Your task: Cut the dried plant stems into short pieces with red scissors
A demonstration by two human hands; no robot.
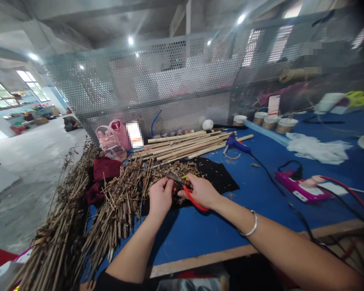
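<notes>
Left hand [161,196]: thumb and fingertips drawn together beside the blades; whether they pinch a stem cannot be told. Right hand [202,192]: fingers curled round red-handled scissors [188,194], blades pointing toward the left fingers; blade gap unclear.

Surface: blue tabletop [230,226], wood-edged, beneath both hands. Just beyond the fingers, dried plant clippings [186,167] on black cloth [224,176]. Left of the fingers, dried stalks [121,202], heaped. Farther beyond, pale wooden sticks [182,148] and blue glue gun [240,144]. Well right, magenta power strip [288,185].

Room: perforated metal screen [157,85] beyond the fingers, past the sticks; far left, grey concrete floor [51,149] and paned windows [33,85]; overhead, lit ceiling lamps [130,40].
</notes>
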